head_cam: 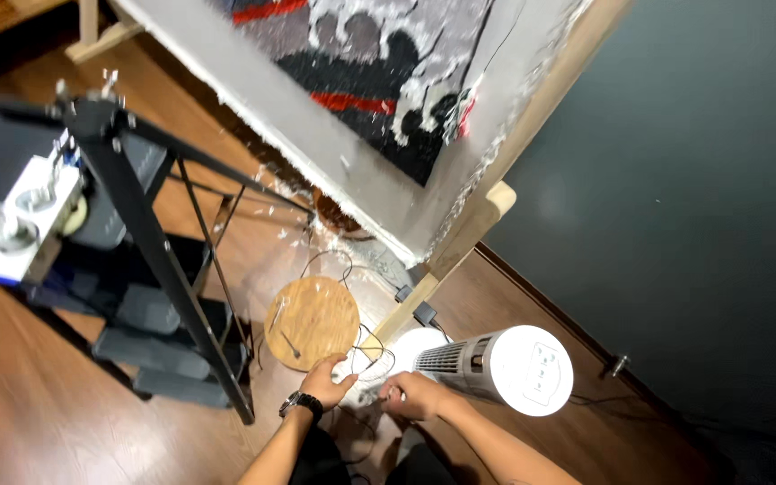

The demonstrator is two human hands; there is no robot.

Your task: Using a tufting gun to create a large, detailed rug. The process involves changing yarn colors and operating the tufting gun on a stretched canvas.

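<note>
Both my hands reach down to the floor beside a round wooden stool (313, 321). My left hand (327, 381), with a dark watch on its wrist, rests on a white object among tangled thin cables (372, 359); whether it grips anything is unclear. My right hand (409, 394) is curled close to it, fingers bent at the same white thing and cables. What lies between the fingers is too small to make out.
A white tower fan (505, 366) stands just right of my hands. A wooden frame (473, 224) holds a tufted rug (361, 63) in grey, black and red. A black metal stand (150, 233) with a shelf of small items (20, 220) rises at left. Dark wall at right.
</note>
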